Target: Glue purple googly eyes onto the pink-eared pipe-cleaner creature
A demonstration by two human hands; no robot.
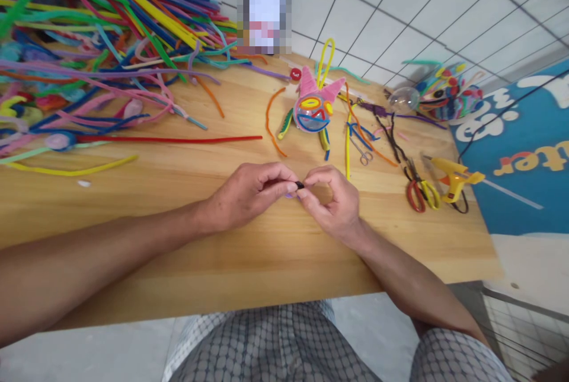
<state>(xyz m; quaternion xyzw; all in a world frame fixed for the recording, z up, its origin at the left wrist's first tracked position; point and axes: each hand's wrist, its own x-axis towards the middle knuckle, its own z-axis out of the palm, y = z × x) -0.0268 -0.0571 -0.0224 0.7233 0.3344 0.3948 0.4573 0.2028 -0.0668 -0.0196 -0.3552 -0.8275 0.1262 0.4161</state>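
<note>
A small black piece (pixel 299 185) was held over the bench (pixel 267 269), in front of the decorated ball (pixel 313 115) with pink ears. It was pinched from both sides: the grip of the left hand (pixel 251 197) was clamped on one end between thumb and forefinger, and the grip of the right hand (pixel 334 201) was closed on the other in the same way.

The piece was judged to be very light and probably soft on the outside, perhaps with some springy stiffness inside if it was made of the same stuff as the fuzzy stems (pixel 178 140) nearby. Slipping seemed less likely than crushing or bending out of shape, so a hold by the tips at its two ends was thought best, with little pressure.

Most of the piece was covered by the fingertips, and its full shape could not be made out. A purple bit (pixel 288 195) was partly hidden beneath the left fingertips; whether it was joined to the black piece could not be told. An upright panel (pixel 267 2) was blurred into blocks and cut off at the top.
</note>
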